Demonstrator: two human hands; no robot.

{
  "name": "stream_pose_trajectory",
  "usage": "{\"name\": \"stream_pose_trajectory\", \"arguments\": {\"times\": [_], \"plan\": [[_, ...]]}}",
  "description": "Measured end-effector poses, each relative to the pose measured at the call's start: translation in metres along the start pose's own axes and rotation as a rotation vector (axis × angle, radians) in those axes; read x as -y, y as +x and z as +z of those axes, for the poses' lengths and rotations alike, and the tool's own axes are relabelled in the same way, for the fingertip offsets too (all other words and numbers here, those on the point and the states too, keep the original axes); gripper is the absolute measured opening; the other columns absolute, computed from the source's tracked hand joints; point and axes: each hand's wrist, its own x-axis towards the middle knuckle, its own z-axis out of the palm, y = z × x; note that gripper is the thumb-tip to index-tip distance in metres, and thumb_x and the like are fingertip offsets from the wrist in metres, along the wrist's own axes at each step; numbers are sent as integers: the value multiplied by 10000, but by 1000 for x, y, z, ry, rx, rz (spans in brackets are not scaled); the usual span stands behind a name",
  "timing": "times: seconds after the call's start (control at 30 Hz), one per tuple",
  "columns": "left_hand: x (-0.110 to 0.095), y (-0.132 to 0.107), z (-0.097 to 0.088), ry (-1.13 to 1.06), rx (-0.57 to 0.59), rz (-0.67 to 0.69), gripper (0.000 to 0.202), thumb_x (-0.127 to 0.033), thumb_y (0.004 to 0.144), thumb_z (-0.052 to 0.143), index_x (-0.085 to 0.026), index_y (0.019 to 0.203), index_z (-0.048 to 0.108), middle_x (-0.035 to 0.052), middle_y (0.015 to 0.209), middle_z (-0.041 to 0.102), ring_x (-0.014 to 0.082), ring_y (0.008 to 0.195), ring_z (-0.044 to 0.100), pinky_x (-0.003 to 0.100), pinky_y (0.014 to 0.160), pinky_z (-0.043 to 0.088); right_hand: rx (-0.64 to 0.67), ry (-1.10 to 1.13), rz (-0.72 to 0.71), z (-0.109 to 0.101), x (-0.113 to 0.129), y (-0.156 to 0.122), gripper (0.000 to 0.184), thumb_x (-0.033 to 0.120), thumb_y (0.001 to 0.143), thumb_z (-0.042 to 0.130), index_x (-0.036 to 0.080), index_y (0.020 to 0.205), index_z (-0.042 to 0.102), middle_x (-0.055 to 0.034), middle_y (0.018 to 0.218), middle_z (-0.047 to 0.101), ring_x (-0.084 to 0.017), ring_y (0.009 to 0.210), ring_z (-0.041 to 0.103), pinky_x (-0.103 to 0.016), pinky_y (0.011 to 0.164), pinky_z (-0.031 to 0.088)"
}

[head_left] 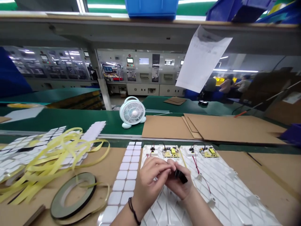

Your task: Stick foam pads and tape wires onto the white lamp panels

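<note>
Well, the left hand (150, 179) and the right hand (180, 185) meet low in the middle of the view, just above a white plastic panel (164, 210); a small black part (181, 176) sits between them, clenched by the fingers (162, 166) of both hands, so that most of it is hidden and its exact shape is hard to make out; only a dark, squared-off end shows on the right. A black cord bracelet (133, 210) circles the left wrist; the forearms run out of the bottom edge. Two small yellow circuit boards (171, 152) with black components and thin wires lie at the far end of that panel, and a matching board (208, 152) sits on a second white panel (225, 185) just beside it; the hands hide part of the first panel. To the left, a strip of white square pads (124, 182) lies on the brown surface (110, 164), near a tangle of yellow tape (47, 160) and a dark tape roll (72, 196); the pads under the tangle are partly covered. Beyond these, flat cardboard sheets (211, 128) and a small white fan (132, 111) stand on a green belt (70, 119); a paper sheet (202, 59) hangs above, and a blue bin (151, 8) is cut off by the top edge; distant people (232, 84) are too small and blurred to make out.
</note>
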Motion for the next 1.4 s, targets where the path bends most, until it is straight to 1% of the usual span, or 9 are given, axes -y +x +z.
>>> {"name": "stream_pose_trajectory", "arguments": {"times": [0.23,0.43,0.87,1.0,1.1,1.17,1.27,1.33,1.4], "plan": [[0,-2,0,85,13,54,274,-64,810,591,-228,1021,652,52,971,659,175,916,586,351,808,480,-85,-40,33,6,0,1,385,532,724,664,204,585,520,-8,685,496,-154,645,470,-285,706,422],[8,-1,0,103,-75,12,205,-95,839,564,-211,978,659,62,941,677,184,920,606,358,831,484,-166,-186,-50,5,1,6,424,607,797,560,227,640,664,-29,803,576,-195,771,522,-327,764,432],[20,9,-13,8,-112,-221,79,-176,791,603,-184,771,679,49,811,684,173,805,632,314,754,516,-127,-693,-262,-6,0,6,553,566,942,310,230,913,749,-55,795,493,-198,772,442,-333,727,345],[34,8,-15,46,-172,-356,79,-198,777,619,-188,714,666,24,778,686,169,782,634,303,764,499,-171,-892,-376,-11,7,6,438,530,927,408,241,1063,706,-63,883,526,-205,818,455,-350,771,351],[52,6,-24,96,-189,-428,98,-220,791,614,-188,709,657,16,785,686,164,785,634,286,760,494,-293,-739,-439,-14,20,6,392,508,893,497,224,1084,689,-61,896,570,-186,783,468,-334,751,366],[66,5,-31,159,-93,-380,91,-204,805,605,-193,740,668,19,808,689,167,812,627,303,786,488,-362,-538,-432,-18,29,7,352,490,863,553,210,1015,701,-52,852,588,-169,736,477,-313,715,382],[84,3,-37,409,251,-173,286,-2,769,535,-236,817,693,32,985,684,211,972,585,397,859,440,-471,-296,-356,-24,35,9,296,397,787,672,226,1029,666,-25,814,603,-140,682,492,-271,651,395],[91,3,-35,618,446,-64,456,92,699,510,-286,857,709,36,1197,615,281,1138,499,477,891,387,-511,-198,-264,-29,32,10,418,292,719,740,256,1114,608,-6,838,622,-127,667,513,-256,638,403],[96,5,-31,746,513,-27,420,60,698,565,-305,836,721,31,1333,526,343,1233,410,537,917,339,-489,-145,-168,-31,26,13,585,233,674,768,280,1205,527,2,881,641,-128,671,542,-271,667,423]]}}
